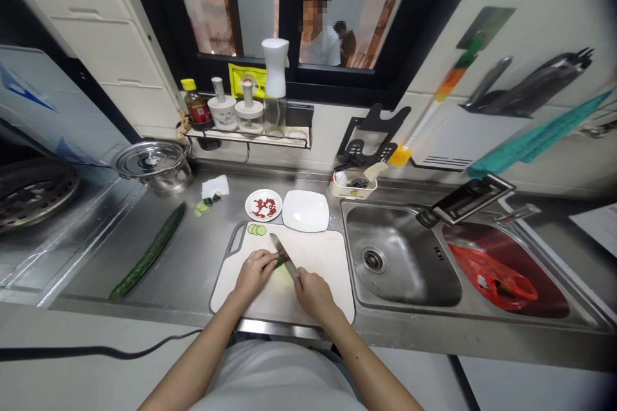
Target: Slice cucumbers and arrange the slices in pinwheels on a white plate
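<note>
My right hand (313,294) grips the handle of a kitchen knife (284,253), its blade pointing away from me over the white cutting board (231,289). My left hand (255,275) has its fingers bent over a small dark green piece of cucumber (279,262), mostly covered by the fingertips, right beside the blade. At the board's far edge lie a few overlapping cucumber slices (257,230). Beyond the board stand a small plate of chopped red pieces (263,205) and a bare white square plate (305,210). A long whole cucumber (149,253) rests on the steel counter at the left.
Cucumber scraps (202,207) and a white paper (215,186) lie behind the board's left side. A lidded steel pot (161,167) stands farther left. To the right is a double sink (405,257) holding a red plastic bag (499,279). A condiment shelf (250,136) hangs at the back.
</note>
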Demonstrator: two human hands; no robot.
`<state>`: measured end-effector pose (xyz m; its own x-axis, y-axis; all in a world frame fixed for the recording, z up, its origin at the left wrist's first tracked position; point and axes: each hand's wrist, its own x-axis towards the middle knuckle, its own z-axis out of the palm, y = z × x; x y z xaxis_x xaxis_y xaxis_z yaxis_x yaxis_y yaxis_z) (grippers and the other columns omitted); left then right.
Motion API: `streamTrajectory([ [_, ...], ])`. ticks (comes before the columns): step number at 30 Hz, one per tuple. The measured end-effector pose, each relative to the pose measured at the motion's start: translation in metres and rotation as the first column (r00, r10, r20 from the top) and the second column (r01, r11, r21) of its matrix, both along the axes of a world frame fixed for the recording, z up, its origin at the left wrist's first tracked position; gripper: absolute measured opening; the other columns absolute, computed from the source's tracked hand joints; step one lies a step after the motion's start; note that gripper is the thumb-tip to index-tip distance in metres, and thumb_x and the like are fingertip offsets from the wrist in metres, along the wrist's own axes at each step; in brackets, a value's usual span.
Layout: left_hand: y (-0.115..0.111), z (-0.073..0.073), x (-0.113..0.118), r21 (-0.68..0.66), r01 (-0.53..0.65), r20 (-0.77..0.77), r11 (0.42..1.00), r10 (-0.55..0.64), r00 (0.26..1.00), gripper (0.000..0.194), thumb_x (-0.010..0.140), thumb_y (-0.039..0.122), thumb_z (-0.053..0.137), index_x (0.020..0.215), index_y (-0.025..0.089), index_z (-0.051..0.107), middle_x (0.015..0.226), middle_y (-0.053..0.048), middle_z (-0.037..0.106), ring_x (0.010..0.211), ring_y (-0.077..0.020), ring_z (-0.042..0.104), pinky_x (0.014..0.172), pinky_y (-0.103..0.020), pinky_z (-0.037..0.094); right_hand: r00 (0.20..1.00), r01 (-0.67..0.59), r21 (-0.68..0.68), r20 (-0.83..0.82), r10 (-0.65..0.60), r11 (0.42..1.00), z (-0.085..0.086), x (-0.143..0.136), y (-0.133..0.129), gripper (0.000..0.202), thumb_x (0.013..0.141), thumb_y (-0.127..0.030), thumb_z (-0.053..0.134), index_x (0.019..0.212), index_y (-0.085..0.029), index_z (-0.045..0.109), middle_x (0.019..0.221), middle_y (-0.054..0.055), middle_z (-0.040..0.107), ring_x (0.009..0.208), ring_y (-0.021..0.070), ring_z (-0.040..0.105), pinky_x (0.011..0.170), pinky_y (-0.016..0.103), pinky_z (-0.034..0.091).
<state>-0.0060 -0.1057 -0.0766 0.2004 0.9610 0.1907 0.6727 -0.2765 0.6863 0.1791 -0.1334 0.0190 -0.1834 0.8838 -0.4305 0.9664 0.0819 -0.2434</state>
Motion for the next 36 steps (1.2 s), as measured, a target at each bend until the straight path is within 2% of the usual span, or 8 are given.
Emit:
streamTrajectory([
  [16, 0.001, 0.003, 0.000, -0.022, 0.008, -0.010, 1.000, -0.008, 1.000, 0.025, 0.090, 0.029, 0.051, 0.105, 0.024, 0.071, 0.095, -0.007, 0.068, 0.091, -0.0191, 0.059, 0.083, -0.032, 0.048, 1.000, -0.025, -0.058, -0.002, 0.025, 0.998, 0.008, -0.001, 0.000, 0.033, 0.092, -0.011, 0.031, 0.110, -0.011, 0.059, 0.096, 0.014, 0.069, 0.093, 0.0238, 0.064, 0.072, 0.029, 0.041],
  [28, 0.002, -0.002, -0.001, 0.017, 0.002, 0.009, 1.000, -0.003, 1.000, 0.024, 0.091, 0.029, 0.052, 0.103, 0.024, 0.072, 0.097, -0.006, 0.070, 0.092, -0.0181, 0.061, 0.084, -0.030, 0.047, 1.000, -0.028, -0.135, 0.010, 0.030, 0.990, 0.020, 0.017, -0.019, 0.031, 0.089, -0.012, 0.037, 0.108, -0.012, 0.061, 0.096, 0.015, 0.068, 0.092, 0.0232, 0.064, 0.071, 0.028, 0.039],
  [36, 0.003, -0.001, -0.002, 0.000, 0.005, 0.026, 1.000, -0.005, 1.000, 0.022, 0.090, 0.028, 0.053, 0.101, 0.024, 0.072, 0.097, -0.005, 0.070, 0.093, -0.0181, 0.061, 0.085, -0.031, 0.048, 0.999, -0.036, -0.127, 0.004, 0.037, 0.991, 0.023, 0.016, -0.017, 0.031, 0.088, -0.011, 0.037, 0.106, -0.012, 0.063, 0.098, 0.014, 0.069, 0.093, 0.0226, 0.064, 0.070, 0.027, 0.040],
])
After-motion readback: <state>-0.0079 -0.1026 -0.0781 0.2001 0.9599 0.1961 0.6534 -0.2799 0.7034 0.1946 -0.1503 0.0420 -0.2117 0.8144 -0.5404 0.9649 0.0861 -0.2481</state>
